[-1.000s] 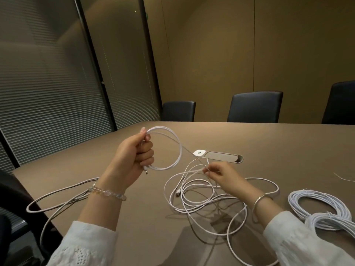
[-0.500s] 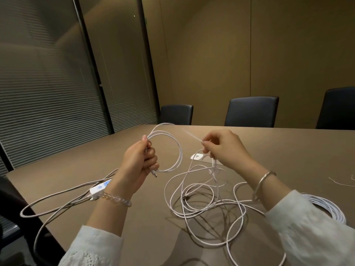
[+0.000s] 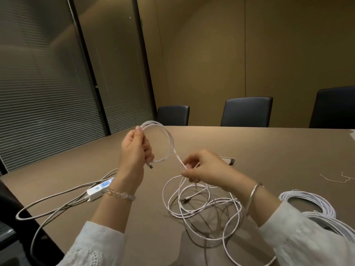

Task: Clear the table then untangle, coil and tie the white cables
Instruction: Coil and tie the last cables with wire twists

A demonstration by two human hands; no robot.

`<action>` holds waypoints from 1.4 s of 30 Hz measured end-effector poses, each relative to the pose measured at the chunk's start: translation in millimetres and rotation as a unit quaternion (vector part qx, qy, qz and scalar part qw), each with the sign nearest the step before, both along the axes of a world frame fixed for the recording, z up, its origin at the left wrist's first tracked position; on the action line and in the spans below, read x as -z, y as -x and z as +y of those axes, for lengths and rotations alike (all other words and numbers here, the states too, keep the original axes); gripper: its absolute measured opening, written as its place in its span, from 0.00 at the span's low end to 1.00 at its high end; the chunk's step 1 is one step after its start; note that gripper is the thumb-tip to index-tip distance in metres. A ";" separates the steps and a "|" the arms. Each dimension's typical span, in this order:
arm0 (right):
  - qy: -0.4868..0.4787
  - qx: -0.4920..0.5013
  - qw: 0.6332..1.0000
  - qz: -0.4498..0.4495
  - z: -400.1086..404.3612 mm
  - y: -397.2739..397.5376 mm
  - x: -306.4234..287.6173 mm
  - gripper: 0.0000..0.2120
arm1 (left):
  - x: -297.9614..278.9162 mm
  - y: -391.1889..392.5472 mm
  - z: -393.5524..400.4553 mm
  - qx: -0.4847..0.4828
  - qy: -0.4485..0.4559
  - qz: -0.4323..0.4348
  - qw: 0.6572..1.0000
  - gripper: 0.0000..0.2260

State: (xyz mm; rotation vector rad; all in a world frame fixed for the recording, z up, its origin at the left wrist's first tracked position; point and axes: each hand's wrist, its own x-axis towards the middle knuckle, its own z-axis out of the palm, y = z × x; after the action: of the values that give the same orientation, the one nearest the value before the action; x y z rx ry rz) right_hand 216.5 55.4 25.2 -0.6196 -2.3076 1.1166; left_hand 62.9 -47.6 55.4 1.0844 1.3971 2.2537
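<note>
My left hand [image 3: 134, 150] grips a small coil of white cable [image 3: 169, 139] raised above the brown table [image 3: 278, 150], with the cable's metal plug sticking out below my fingers. My right hand [image 3: 201, 167] pinches the same cable a little to the right and lower. From there the cable drops into a loose tangle of white loops [image 3: 201, 206] lying on the table below my right hand.
A white power strip [image 3: 99, 189] with grey cords lies at the left table edge. Two tied white cable coils [image 3: 307, 204] sit at the right. Thin white ties [image 3: 338, 179] lie far right. A cable port [image 3: 229, 160] is set in the table. Dark chairs [image 3: 247, 110] stand behind.
My right hand has dropped from level with the coil and slid along the cable. The coil in my left hand has gained a loop.
</note>
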 end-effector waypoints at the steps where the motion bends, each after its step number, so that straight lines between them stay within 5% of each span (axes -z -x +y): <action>1: 0.037 -0.024 0.999 0.005 2.2 -1.0 5.6 0.12 | -7.1 1.6 -3.1 0.006 -0.014 -0.007 1.000 0.17; 6: 0.026 -0.068 0.997 -0.020 28.3 -0.6 39.9 0.13 | -33.8 13.0 -18.5 0.043 -0.025 0.000 0.999 0.16; 12: 0.027 0.116 0.987 0.106 68.8 12.0 63.5 0.20 | -21.8 16.1 -24.3 0.080 0.022 0.014 0.996 0.15; 20: 0.001 0.141 0.990 -0.017 94.1 5.2 93.2 0.15 | -0.4 29.0 -27.3 0.081 0.048 0.008 0.996 0.15; 32: 0.038 0.201 0.978 0.047 113.2 18.6 98.5 0.12 | 93.3 26.9 10.6 0.067 0.224 0.017 0.972 0.13; 37: -0.081 0.277 0.953 -0.087 131.9 16.4 105.0 0.13 | 124.3 23.0 34.7 0.043 0.323 0.045 0.944 0.14; 42: -0.054 0.226 0.964 -0.126 140.9 17.2 108.3 0.16 | 135.2 11.0 60.1 0.037 0.398 0.078 0.913 0.15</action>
State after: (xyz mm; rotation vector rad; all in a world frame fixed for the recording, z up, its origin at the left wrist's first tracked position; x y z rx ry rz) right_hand 199.3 196.3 -83.0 -1.2305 -2.2440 0.7241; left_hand 51.9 12.5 -79.8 0.9883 2.0200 1.3096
